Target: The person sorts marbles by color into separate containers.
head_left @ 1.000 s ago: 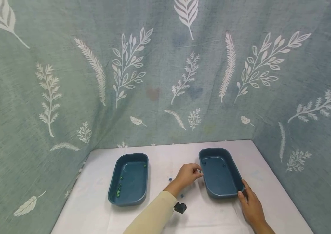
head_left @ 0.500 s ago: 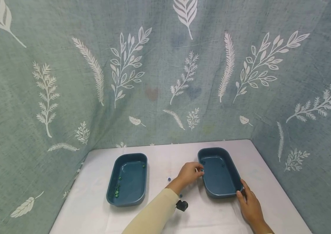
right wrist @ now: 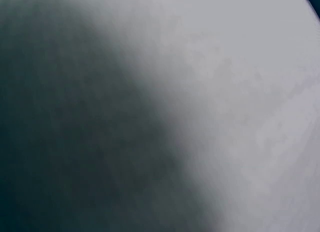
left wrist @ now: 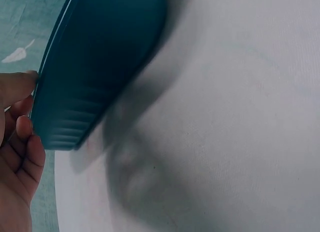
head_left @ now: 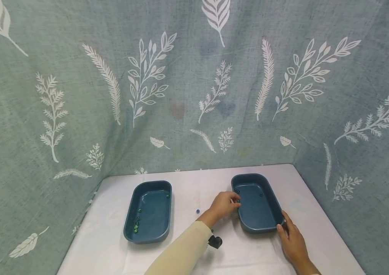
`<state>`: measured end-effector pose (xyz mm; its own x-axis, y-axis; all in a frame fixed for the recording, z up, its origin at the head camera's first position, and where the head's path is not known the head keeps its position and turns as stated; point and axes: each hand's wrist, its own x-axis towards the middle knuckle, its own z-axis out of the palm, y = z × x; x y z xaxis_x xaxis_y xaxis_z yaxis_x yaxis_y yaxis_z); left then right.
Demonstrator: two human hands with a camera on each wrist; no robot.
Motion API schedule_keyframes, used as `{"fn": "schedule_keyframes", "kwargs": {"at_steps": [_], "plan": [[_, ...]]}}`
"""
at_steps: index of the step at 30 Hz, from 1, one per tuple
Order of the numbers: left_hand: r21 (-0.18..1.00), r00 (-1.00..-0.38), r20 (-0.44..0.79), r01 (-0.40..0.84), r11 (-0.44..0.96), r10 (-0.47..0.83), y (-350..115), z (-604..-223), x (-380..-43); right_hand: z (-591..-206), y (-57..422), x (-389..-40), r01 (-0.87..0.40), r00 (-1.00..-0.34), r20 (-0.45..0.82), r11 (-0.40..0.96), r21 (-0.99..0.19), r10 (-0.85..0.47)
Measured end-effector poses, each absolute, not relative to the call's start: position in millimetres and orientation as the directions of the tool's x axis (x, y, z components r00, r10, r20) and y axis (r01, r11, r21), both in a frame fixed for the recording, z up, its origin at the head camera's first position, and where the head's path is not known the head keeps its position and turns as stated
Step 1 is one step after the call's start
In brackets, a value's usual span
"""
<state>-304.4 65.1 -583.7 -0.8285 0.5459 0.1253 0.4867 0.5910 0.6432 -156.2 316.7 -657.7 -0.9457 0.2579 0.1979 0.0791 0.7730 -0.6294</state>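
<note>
My left hand (head_left: 224, 204) is at the left long rim of the right-hand blue tray (head_left: 258, 212), its thumb and fingertips pinching a small blue bead (head_left: 239, 201) just over the rim. In the left wrist view, the left hand (left wrist: 17, 137) has curled fingers right at the edge of the tray (left wrist: 100, 61); the bead is hidden there. My right hand (head_left: 295, 242) grips the tray's near right corner, thumb in front and fingers along the outer side. Several dark beads (head_left: 237, 191) lie inside at the far end. The right wrist view is blurred and shows no hand.
A matching blue tray (head_left: 149, 238) stands at the left with several green beads (head_left: 136, 228) in it. One loose blue bead (head_left: 198, 211) lies on the white cloth (head_left: 187, 191) between the trays; another (head_left: 212, 230) sits by the left wrist. Leaf-patterned curtains (head_left: 180, 95) enclose the table.
My left hand has moved slightly up and over the tray's rim with the bead between its fingertips. The right hand keeps its grip on the corner. The head view has shifted slightly.
</note>
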Motion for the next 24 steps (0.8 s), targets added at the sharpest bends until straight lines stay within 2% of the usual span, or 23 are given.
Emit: {"fn": "schedule_keyframes", "kwargs": {"at_steps": [9,16,24], "plan": [[0.653,-0.835,0.155,0.487,0.579,0.527,63,-590,-307,-658,313,-158,0.065,-0.943,0.213,0.772,-0.633,0.254],[0.713,-0.861,0.101,0.413,0.567,0.499,62,-592,-308,-655,313,-157,0.038,-0.938,0.248,0.784,-0.620,0.241],[0.768,-0.869,0.101,0.378,0.517,0.485,61,-597,-299,-652,312,-155,0.084,-0.943,0.202,0.778,-0.622,0.264]]}}
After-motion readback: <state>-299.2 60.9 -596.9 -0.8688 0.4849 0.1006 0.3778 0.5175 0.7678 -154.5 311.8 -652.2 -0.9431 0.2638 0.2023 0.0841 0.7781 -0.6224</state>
